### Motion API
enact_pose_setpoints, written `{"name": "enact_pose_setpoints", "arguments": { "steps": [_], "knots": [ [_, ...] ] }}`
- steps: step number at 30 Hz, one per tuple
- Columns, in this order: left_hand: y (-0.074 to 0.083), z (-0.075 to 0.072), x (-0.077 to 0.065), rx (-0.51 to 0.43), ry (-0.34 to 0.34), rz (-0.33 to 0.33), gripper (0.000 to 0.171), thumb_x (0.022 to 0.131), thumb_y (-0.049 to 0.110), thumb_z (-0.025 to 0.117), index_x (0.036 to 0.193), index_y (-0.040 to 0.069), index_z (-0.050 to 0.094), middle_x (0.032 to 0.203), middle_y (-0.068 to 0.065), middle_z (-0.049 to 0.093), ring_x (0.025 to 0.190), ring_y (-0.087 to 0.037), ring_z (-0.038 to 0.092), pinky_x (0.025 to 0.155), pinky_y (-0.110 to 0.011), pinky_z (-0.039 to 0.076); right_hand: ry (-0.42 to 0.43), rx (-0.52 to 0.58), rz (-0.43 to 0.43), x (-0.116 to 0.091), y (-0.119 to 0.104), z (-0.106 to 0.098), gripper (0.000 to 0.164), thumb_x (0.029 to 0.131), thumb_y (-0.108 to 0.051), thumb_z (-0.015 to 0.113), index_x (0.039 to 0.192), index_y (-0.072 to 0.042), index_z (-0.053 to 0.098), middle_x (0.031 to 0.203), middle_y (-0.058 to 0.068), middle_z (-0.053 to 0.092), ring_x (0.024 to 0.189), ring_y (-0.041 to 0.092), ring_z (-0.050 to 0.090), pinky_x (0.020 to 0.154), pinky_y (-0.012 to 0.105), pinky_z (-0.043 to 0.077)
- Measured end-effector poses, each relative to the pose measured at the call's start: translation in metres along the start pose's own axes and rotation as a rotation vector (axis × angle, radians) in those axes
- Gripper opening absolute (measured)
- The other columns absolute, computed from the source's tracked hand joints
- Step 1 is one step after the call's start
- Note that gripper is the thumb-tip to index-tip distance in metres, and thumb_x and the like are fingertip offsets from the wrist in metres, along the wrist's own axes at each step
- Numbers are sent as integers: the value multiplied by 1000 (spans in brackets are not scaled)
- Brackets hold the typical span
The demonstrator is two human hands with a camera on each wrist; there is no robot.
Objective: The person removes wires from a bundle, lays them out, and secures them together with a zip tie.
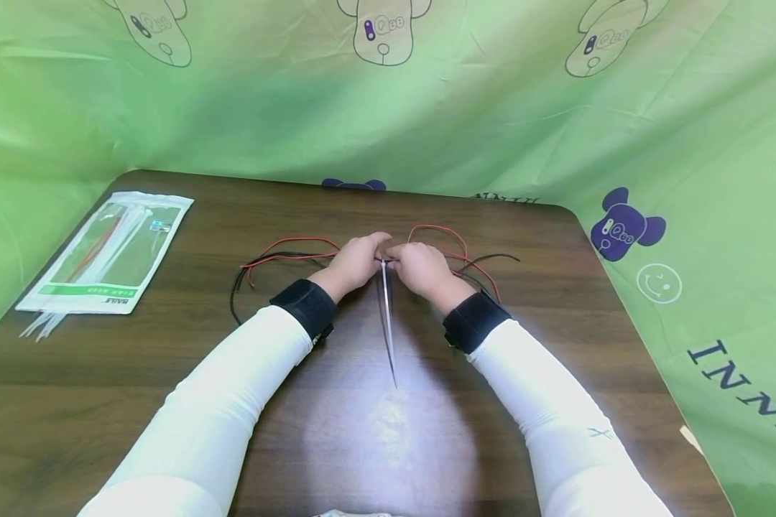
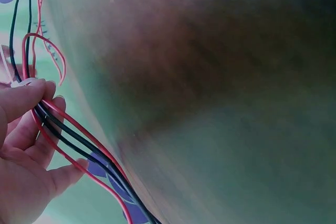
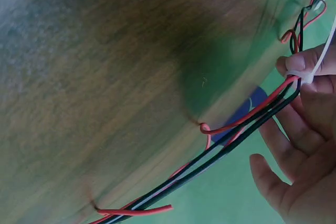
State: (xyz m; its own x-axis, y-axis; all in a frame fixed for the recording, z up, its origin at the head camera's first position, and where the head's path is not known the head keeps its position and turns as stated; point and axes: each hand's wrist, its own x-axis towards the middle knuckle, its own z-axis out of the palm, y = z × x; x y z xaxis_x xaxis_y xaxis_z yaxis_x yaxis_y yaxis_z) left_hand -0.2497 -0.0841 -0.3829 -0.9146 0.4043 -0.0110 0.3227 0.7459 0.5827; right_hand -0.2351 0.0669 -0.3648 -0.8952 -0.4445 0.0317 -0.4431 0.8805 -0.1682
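Red and black wires (image 1: 283, 255) run as a bundle between both hands at the middle of the table. My left hand (image 1: 357, 263) pinches the bundle; in the left wrist view, its wires (image 2: 86, 144) trail out past the fingers. Close beside it, my right hand (image 1: 422, 268) grips the bundle between thumb and fingertips. A white cable tie (image 1: 388, 323) is looped around the wires between the hands, its long tail pointing toward me. In the right wrist view, the tie's head (image 3: 306, 76) sits right at the fingertips.
A clear-fronted bag (image 1: 106, 251) of white cable ties lies on the left of the brown wooden table (image 1: 233, 208), with several tie ends (image 1: 47, 323) sticking out. Loose wire ends (image 1: 501, 256) spread to the right. Green printed cloth (image 1: 265, 108) hangs behind and beside the table.
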Motion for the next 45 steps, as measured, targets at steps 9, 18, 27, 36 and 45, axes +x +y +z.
{"name": "enact_pose_setpoints", "arguments": {
  "steps": [9, 18, 27, 36, 45],
  "knots": [
    [5, 2, 0, 28, -3, 3, 46, 91, -1, 60, 136, 2, 50, 101, -10, 70, 99, -22, 65, 91, -34, 49, -115, -80, -6, 2, 3, 1, 17, 95, -27, 62, 103, -15, 71, 102, 9, 72, 98, 32, 66, 82, 48, 50],
    [5, 2, 1, 106, 10, 14, 25, 91, 5, 64, 115, 2, 64, 100, -11, 70, 97, -26, 65, 88, -37, 50, -60, -107, 27, 2, 6, 9, 15, 94, -25, 62, 100, -16, 73, 98, 8, 72, 92, 30, 67, 78, 46, 51],
    [-4, 2, -1, 181, -85, 100, 18, 97, 14, 58, 90, 3, 70, 82, -6, 65, 81, -23, 59, 79, -36, 48, -5, -87, 52, 0, 12, 14, 15, 94, -29, 62, 98, -19, 73, 94, 6, 72, 90, 28, 67, 70, 47, 52],
    [-11, -3, -2, 217, -124, 116, 22, 99, 15, 55, 86, 3, 68, 76, -5, 59, 74, -22, 54, 74, -36, 48, -29, -111, 42, 1, 15, 12, 18, 95, -31, 61, 102, -21, 74, 94, 2, 73, 88, 26, 66, 68, 44, 52],
    [-22, -13, -8, 151, -162, 75, 23, 99, 16, 55, 86, 1, 66, 68, -2, 54, 68, -20, 51, 71, -33, 45, -42, -113, 46, 0, 19, 6, 21, 95, -34, 60, 105, -21, 73, 98, 2, 73, 93, 26, 67, 71, 44, 53]
  ]
}}
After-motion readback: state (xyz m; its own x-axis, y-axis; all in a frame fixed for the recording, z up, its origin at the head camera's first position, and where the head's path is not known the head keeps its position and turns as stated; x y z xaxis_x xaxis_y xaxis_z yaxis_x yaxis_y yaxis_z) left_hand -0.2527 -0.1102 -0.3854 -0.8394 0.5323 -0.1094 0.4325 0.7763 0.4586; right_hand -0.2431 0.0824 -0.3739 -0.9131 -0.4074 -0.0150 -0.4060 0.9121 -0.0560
